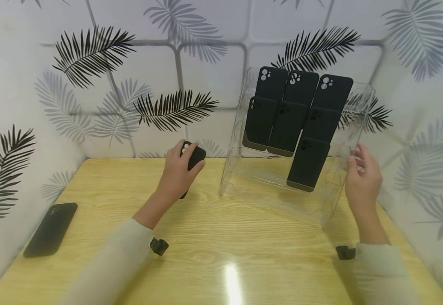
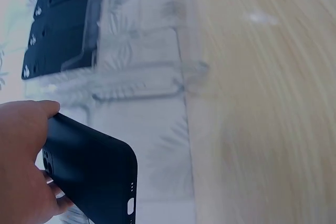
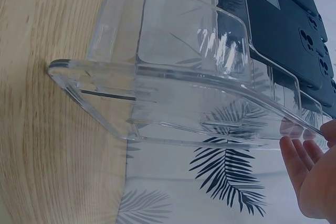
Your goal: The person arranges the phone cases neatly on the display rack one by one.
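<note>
My left hand (image 1: 178,171) grips a black phone case (image 2: 89,166) by its edges, fingers on one side and thumb on the other, left of the rack in the head view. Camera cut-outs show near the fingers. A clear stepped display rack (image 1: 275,180) stands tilted on the table, several black phone cases leaning in its tiers. On its front tier sits one case (image 1: 308,165), toward the right. My right hand (image 1: 363,180) pinches the rack's right side panel (image 3: 210,80) at its edge, with the fingertips on the outer face.
Another black phone case (image 1: 51,230) lies flat at the left edge of the wooden table (image 1: 202,254). Behind the table rises a wall (image 1: 210,25) with a leaf pattern. A black wrist camera (image 1: 159,246) is worn at the left sleeve.
</note>
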Action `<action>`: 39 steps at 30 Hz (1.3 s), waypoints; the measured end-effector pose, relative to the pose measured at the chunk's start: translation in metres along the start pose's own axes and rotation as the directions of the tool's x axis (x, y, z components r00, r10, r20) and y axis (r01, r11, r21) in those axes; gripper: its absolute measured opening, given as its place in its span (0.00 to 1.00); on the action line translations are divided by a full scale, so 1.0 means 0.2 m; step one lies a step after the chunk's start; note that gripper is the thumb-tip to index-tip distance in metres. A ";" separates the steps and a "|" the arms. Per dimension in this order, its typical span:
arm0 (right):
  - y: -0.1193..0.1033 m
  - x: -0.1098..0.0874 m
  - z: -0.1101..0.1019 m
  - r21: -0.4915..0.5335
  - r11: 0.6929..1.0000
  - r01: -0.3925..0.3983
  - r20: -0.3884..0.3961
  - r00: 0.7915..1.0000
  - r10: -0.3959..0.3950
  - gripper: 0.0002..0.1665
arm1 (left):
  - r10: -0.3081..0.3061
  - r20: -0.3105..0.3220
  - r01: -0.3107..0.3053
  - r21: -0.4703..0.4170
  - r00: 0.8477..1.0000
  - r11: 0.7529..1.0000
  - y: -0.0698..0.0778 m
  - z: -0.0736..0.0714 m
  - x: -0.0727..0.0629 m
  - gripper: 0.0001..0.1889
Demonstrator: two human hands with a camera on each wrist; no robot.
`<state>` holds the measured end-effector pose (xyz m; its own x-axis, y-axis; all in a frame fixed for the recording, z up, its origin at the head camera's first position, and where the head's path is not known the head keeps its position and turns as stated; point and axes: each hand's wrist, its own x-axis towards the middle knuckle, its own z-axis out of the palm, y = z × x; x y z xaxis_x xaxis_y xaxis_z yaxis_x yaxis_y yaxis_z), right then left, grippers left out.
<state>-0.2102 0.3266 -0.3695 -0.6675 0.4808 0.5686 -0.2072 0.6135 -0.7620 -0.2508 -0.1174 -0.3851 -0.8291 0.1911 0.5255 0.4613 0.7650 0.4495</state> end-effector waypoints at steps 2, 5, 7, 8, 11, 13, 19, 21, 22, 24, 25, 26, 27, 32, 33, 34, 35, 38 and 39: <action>0.00 0.00 0.00 -0.003 1.000 -0.006 0.006 1.000 0.006 0.25 | 0.012 -0.005 -0.012 -0.011 1.000 1.000 0.05 0.03 0.03 0.30; 0.00 0.00 0.00 -0.002 1.000 -0.010 0.012 1.000 0.010 0.25 | 0.051 -0.014 -0.051 -0.024 0.999 0.998 0.13 0.07 0.07 0.30; 0.00 0.00 0.00 0.001 1.000 -0.013 0.015 1.000 0.013 0.25 | 0.079 -0.023 -0.080 -0.031 0.997 0.996 0.18 0.10 0.09 0.30; 0.00 0.00 0.00 0.001 1.000 -0.015 0.015 1.000 0.015 0.25 | 0.093 -0.028 -0.094 -0.034 0.995 0.995 0.21 0.11 0.11 0.30; 0.01 0.00 0.00 0.003 1.000 -0.013 0.011 1.000 0.013 0.25 | 0.118 -0.045 -0.121 -0.066 0.992 0.990 0.28 0.15 0.15 0.30; 0.01 0.00 0.00 0.005 1.000 -0.007 0.005 1.000 0.007 0.25 | 0.126 -0.054 -0.131 -0.095 0.991 0.987 0.33 0.18 0.18 0.30; 0.02 0.00 0.00 0.008 1.000 0.003 -0.002 1.000 -0.003 0.25 | 0.141 -0.074 -0.151 -0.143 0.987 0.978 0.47 0.26 0.25 0.31; 0.02 0.00 0.00 0.014 1.000 -0.001 0.002 1.000 0.001 0.25 | 0.153 -0.087 -0.164 -0.149 0.984 0.975 0.51 0.28 0.27 0.31; 0.02 0.00 0.00 0.015 1.000 -0.002 0.003 1.000 0.002 0.25 | 0.157 -0.094 -0.170 -0.152 0.983 0.974 0.53 0.30 0.28 0.31; 0.02 0.00 0.00 0.016 1.000 -0.004 0.004 1.000 0.004 0.25 | 0.160 -0.108 -0.177 -0.170 0.981 0.969 0.56 0.32 0.30 0.31; 0.02 0.00 0.00 0.017 1.000 -0.005 0.005 1.000 0.005 0.25 | 0.156 -0.113 -0.174 -0.181 0.981 0.968 0.58 0.33 0.31 0.31; 0.03 0.00 0.00 0.017 1.000 -0.006 0.005 1.000 0.006 0.25 | 0.152 -0.119 -0.173 -0.195 0.981 0.965 0.59 0.34 0.32 0.31; 0.03 0.00 0.00 0.012 1.000 -0.006 0.005 1.000 0.006 0.25 | 0.143 -0.123 -0.167 -0.212 0.982 0.963 0.61 0.35 0.33 0.32; 0.02 0.00 -0.01 0.004 1.000 -0.010 0.008 1.000 0.010 0.25 | 0.088 -0.166 -0.132 -0.278 0.982 0.952 0.69 0.41 0.36 0.31; 0.02 0.00 -0.01 0.004 1.000 -0.011 0.009 1.000 0.011 0.25 | 0.077 -0.174 -0.125 -0.280 0.982 0.952 0.71 0.42 0.37 0.31; 0.02 0.00 -0.01 0.008 1.000 -0.009 0.010 1.000 0.008 0.25 | 0.066 -0.184 -0.117 -0.282 0.981 0.952 0.73 0.44 0.37 0.31; 0.02 0.00 0.00 0.010 1.000 -0.007 0.011 1.000 0.007 0.25 | 0.059 -0.193 -0.113 -0.283 0.979 0.952 0.74 0.45 0.38 0.31; 0.02 0.01 0.00 0.021 1.000 0.000 0.013 1.000 0.000 0.25 | 0.022 -0.213 -0.089 -0.311 0.977 0.946 0.77 0.49 0.39 0.31; 0.02 0.00 0.00 0.024 1.000 0.003 0.012 1.000 -0.003 0.25 | 0.009 -0.220 -0.081 -0.319 0.976 0.944 0.78 0.51 0.39 0.31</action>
<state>-0.2113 0.3300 -0.3725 -0.6753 0.4712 0.5673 -0.2261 0.5999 -0.7675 -0.2763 0.0786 -0.3477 -0.7351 0.0584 0.6754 0.6033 0.5108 0.6124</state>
